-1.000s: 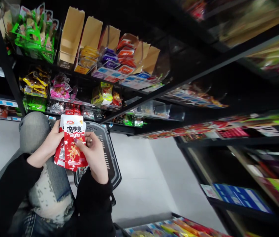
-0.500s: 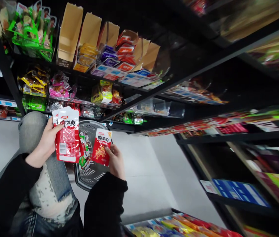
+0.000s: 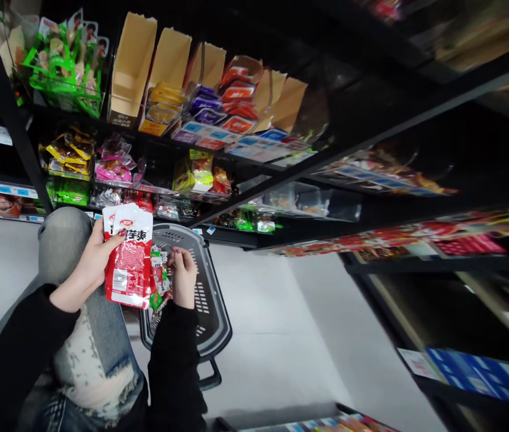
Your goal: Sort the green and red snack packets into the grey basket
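My left hand (image 3: 87, 264) is closed on several red-and-white snack packets (image 3: 130, 273), fanned together with their printed backs toward me. They are over my knee and the near side of a grey basket (image 3: 216, 288). My right hand (image 3: 184, 277) is above the basket, fingers curled in, and no packet shows in it. Beneath and beside it, small green, red and white wrapped snacks (image 3: 159, 270) lie in the basket, partly covered by the held packets.
A black shelf rack ahead carries open cardboard boxes (image 3: 132, 66) of pouches, green-netted packs (image 3: 63, 66) and yellow packs (image 3: 69, 153). More shelving with blue boxes (image 3: 474, 372) stands at right. The basket's handle (image 3: 211, 375) points toward me on the pale tiled floor (image 3: 258, 354).
The red packet that was in my right hand is no longer visible there. That hand has moved left over the basket. My left hand keeps its packets, and the view has shifted slightly.
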A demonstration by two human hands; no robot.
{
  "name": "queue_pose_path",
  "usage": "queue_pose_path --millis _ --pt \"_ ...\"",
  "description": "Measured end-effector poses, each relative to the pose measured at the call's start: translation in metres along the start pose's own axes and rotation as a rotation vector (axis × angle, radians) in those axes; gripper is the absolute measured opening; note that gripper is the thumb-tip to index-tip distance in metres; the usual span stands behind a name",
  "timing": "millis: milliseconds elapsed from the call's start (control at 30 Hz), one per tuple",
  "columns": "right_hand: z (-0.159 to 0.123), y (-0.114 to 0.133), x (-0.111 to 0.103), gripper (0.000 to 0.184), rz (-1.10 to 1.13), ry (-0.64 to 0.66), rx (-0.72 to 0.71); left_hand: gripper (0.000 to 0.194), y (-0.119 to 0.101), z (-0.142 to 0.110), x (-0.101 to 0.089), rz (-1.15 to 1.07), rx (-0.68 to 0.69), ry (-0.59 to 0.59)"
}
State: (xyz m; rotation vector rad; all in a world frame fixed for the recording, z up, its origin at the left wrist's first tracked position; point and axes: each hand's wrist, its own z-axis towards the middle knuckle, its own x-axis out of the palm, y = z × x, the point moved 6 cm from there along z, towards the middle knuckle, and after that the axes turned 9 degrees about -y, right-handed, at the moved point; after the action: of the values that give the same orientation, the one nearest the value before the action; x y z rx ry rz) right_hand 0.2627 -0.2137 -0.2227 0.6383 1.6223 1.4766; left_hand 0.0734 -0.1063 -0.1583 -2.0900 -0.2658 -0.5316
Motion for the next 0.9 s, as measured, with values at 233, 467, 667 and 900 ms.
queue_pose_path --millis 233,467,667,900 --pt "-0.052 0.102 0.040 0.025 -0.086 0.271 -0.071 0.037 -0.001 0.000 -0.001 0.116 0.130 0.035" --pt "-0.041 0.094 0.020 0.022 0.045 0.086 0.054 0.038 0.004 0.001 -0.001 0.053 0.040 0.079" --pt "-0.048 0.122 -0.019 0.014 0.031 -0.122 0.025 0.043 0.003 0.004 -0.004 0.111 0.110 0.061" --pt "-0.078 0.157 0.040 0.003 -0.500 0.055 -0.364 0.041 0.002 0.006 -0.003 0.154 0.168 0.072"
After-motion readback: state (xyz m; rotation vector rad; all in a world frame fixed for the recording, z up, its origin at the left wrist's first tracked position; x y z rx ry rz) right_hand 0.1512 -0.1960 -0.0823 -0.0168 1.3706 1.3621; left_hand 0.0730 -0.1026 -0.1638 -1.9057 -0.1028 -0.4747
